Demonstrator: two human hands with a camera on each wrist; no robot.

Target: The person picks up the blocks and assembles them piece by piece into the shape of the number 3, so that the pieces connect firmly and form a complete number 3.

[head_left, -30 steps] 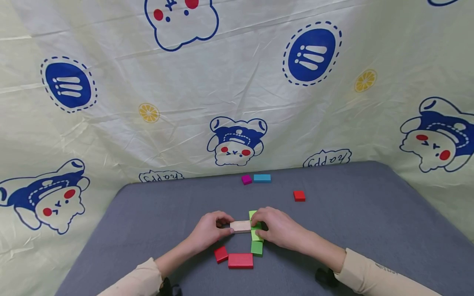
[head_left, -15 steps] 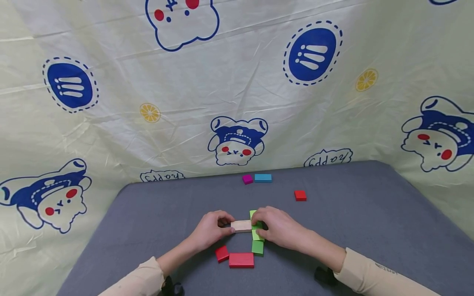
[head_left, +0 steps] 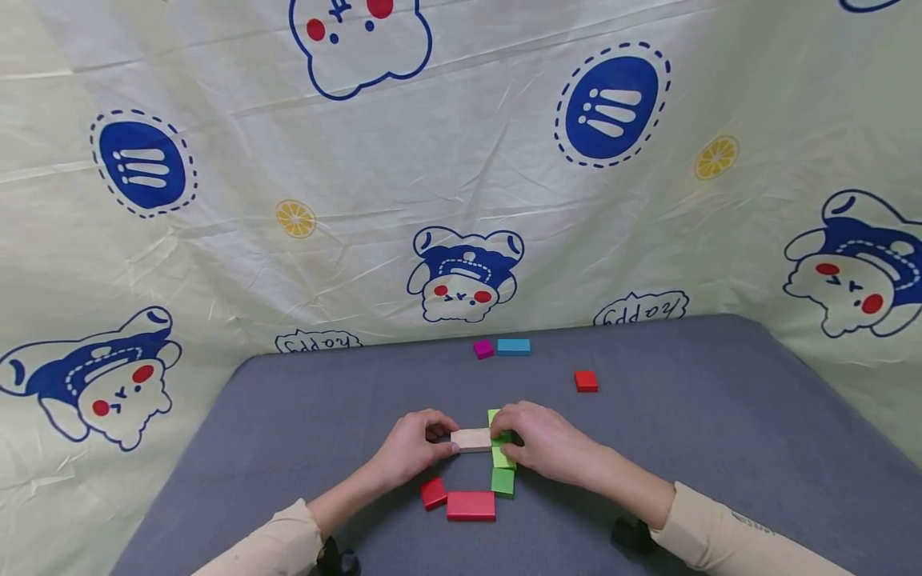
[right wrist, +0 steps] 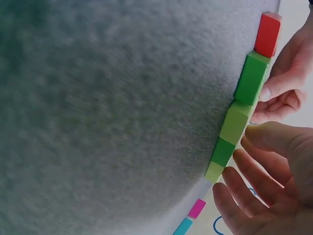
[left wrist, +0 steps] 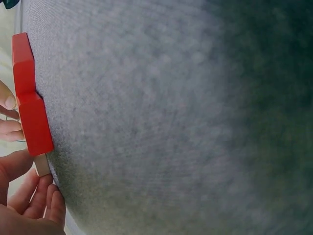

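In the head view, my left hand [head_left: 419, 444] pinches the left end of a pale wooden block [head_left: 471, 440] between thumb and fingers. The block's right end meets a column of green blocks. My right hand [head_left: 543, 440] bends over that column, thumb and index finger about a dark green block [head_left: 502, 438]. A light green block [head_left: 503, 458] lies under the thumb, and another dark green block [head_left: 503, 482] is nearer me. From the right wrist view, the light green block [right wrist: 234, 122] sits by my thumb; the other fingers are spread beside the column.
A long red block [head_left: 471, 506] and a tilted red block [head_left: 434, 494] lie at the near side. Farther off on the grey table [head_left: 324, 400] are a magenta block [head_left: 483, 349], a blue block [head_left: 514, 347] and a red block [head_left: 586, 382]. A printed curtain [head_left: 360, 264] stands behind.
The head view has shifted very slightly. Both hands keep their places on the blocks, and no block visibly moves.
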